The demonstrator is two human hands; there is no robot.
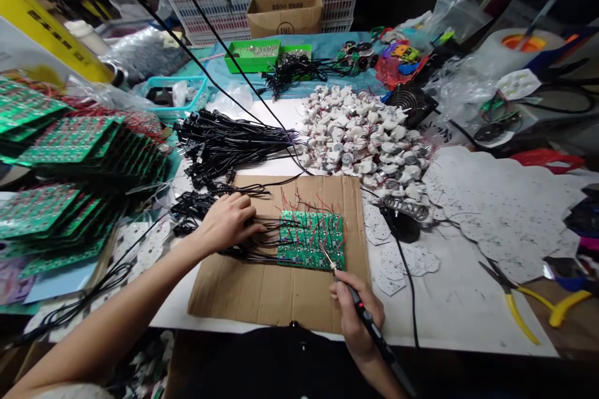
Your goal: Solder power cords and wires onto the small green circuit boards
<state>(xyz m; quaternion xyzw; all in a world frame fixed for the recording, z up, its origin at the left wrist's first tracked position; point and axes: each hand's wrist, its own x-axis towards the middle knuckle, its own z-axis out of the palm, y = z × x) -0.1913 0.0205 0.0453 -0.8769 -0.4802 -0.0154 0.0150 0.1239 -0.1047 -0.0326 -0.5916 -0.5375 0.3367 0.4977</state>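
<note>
My right hand [358, 312] grips a black soldering iron [367, 318] with a small red light on its handle. Its tip touches or hovers just over the lower right of a green circuit board panel [311, 240]; which of the two I cannot tell. Thin red wires stick up from the panel, and several black cables run from its left side. Above those cables my left hand [231, 218] is closed, with thumb and fingers pinching a black cable [267, 220] left of the panel. The fingertips are partly hidden. Under the panel lies a cardboard sheet [281, 293].
A bundle of black cables [229, 140] lies behind my left hand, beside a heap of white motor parts [360, 137]. Stacked green panels [70, 143] stand at left. On the right are white sheets [496, 206] and yellow-handled pliers [519, 318]. A black cord [407, 280] crosses the table.
</note>
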